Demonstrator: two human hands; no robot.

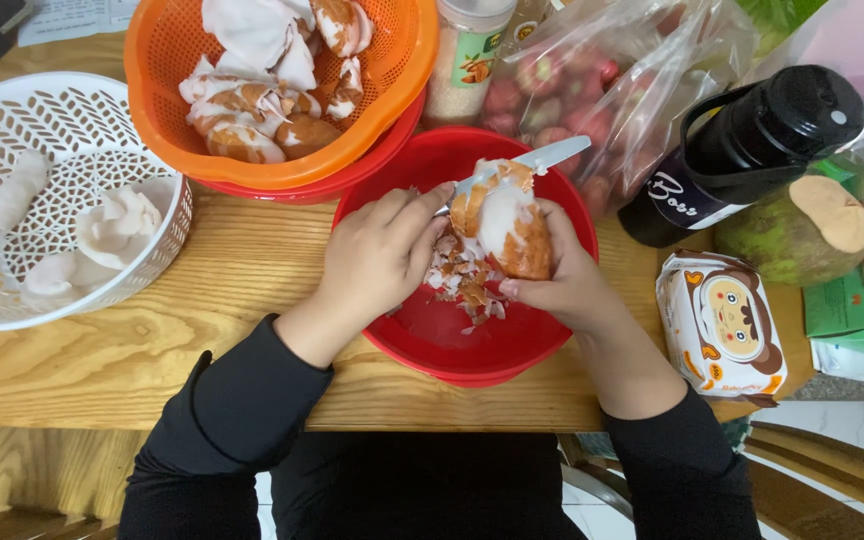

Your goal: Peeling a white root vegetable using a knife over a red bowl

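My left hand (377, 255) grips a small knife with a pale blade (527, 160), its edge laid on a chunk of coconut flesh (502, 225) that still has brown skin. My right hand (564, 285) holds that chunk from below, over a red bowl (542, 345). Brown and white peelings (462, 285) lie inside the bowl beneath the chunk. Both hands sit close together above the bowl, near the table's front edge.
An orange basket (397, 80) of brown-skinned coconut pieces rests on another red bowl behind. A white basket (167, 235) at left holds peeled white pieces. At right are a black bottle (742, 150), a green coconut (802, 230), a tissue pack (717, 325) and a bag of red fruit (592, 90).
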